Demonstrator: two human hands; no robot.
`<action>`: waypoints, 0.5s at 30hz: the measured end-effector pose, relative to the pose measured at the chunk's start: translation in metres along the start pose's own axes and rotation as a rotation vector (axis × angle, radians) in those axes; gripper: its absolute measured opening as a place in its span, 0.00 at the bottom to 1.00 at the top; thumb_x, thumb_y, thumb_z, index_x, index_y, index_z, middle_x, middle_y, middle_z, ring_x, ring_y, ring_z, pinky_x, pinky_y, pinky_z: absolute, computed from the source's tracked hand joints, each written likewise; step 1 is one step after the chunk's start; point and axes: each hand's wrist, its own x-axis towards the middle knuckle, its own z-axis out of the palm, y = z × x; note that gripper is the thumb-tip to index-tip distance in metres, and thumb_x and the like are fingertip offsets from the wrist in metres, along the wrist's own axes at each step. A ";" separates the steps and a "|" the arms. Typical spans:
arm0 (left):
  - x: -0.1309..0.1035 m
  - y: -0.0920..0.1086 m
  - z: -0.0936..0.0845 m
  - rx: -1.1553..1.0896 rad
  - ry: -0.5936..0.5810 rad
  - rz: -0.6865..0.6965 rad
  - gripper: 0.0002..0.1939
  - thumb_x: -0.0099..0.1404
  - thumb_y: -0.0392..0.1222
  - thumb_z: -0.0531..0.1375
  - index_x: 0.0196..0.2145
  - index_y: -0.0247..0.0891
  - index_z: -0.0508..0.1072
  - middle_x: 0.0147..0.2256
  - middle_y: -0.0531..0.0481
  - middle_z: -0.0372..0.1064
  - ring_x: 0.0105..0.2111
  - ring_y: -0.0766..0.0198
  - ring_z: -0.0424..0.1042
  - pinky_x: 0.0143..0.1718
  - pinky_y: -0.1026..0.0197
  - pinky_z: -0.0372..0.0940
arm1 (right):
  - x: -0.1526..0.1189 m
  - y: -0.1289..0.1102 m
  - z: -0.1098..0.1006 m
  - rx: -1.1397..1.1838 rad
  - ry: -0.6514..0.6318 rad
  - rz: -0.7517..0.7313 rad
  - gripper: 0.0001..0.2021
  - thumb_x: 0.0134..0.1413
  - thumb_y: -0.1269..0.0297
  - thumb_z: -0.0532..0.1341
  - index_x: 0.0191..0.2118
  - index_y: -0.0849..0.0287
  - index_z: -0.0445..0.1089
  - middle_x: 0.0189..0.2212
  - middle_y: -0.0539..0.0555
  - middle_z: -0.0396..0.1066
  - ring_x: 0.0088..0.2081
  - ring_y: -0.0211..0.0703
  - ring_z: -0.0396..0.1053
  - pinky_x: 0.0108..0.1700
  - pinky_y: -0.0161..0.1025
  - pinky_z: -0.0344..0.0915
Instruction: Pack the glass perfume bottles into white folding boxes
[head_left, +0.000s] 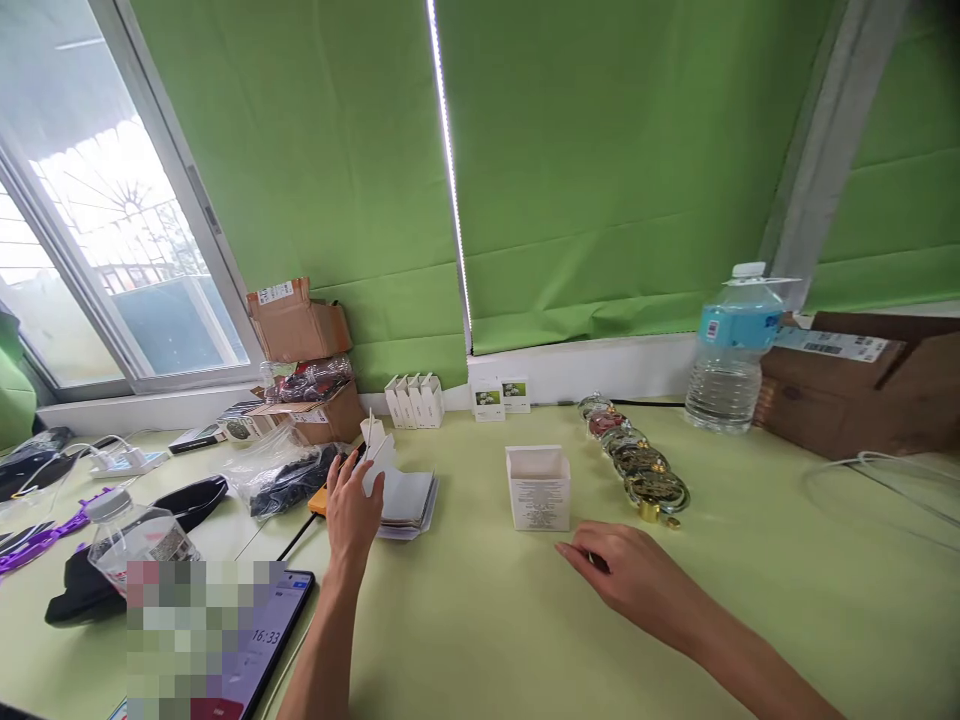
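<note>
Standing just beyond the right hand [619,565], the white printed carton [540,503] opens upward, its mouth running crosswise. That hand curls loosely, released; the left hand [354,500] spreads beside stacked white cards [409,497], grip unclear.

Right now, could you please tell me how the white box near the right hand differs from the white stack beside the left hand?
The white box stands upright, while the white stack lies flat. The box is a single piece, open at the top; the stack is made of several thin layers. The box has dark print facing the camera, whereas the stack's top looks plain. Both are mainly white and rest on the green table.
</note>
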 end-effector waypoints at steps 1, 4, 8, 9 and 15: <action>0.000 0.000 0.000 -0.007 0.003 -0.002 0.15 0.65 0.45 0.54 0.44 0.39 0.75 0.55 0.44 0.66 0.62 0.48 0.52 0.58 0.46 0.57 | 0.000 -0.001 0.000 0.004 0.005 -0.003 0.21 0.65 0.56 0.47 0.26 0.57 0.70 0.25 0.52 0.70 0.27 0.42 0.67 0.30 0.37 0.54; 0.001 0.002 -0.002 -0.027 0.010 0.009 0.12 0.65 0.43 0.54 0.42 0.42 0.76 0.54 0.47 0.66 0.62 0.50 0.51 0.59 0.46 0.57 | 0.000 -0.001 0.000 0.028 0.014 -0.010 0.21 0.64 0.55 0.47 0.26 0.57 0.70 0.24 0.53 0.71 0.27 0.43 0.67 0.30 0.38 0.55; 0.000 0.005 -0.002 -0.051 0.000 0.034 0.09 0.63 0.43 0.56 0.36 0.44 0.77 0.54 0.48 0.66 0.63 0.50 0.49 0.59 0.45 0.57 | 0.001 0.000 0.001 0.064 0.009 0.001 0.22 0.64 0.54 0.48 0.26 0.56 0.71 0.24 0.54 0.71 0.27 0.44 0.67 0.30 0.38 0.55; 0.000 0.005 -0.001 -0.057 -0.005 0.039 0.08 0.62 0.43 0.57 0.33 0.44 0.77 0.54 0.48 0.66 0.63 0.49 0.49 0.59 0.44 0.57 | 0.001 0.000 0.001 0.075 0.012 0.005 0.21 0.63 0.54 0.48 0.26 0.56 0.71 0.24 0.54 0.71 0.27 0.44 0.67 0.30 0.39 0.55; -0.002 0.002 0.002 -0.096 0.001 0.061 0.07 0.59 0.40 0.59 0.27 0.40 0.78 0.53 0.43 0.67 0.63 0.44 0.49 0.59 0.40 0.55 | 0.000 0.000 0.000 0.100 0.033 0.016 0.20 0.62 0.54 0.50 0.26 0.55 0.72 0.24 0.54 0.72 0.27 0.44 0.68 0.30 0.38 0.55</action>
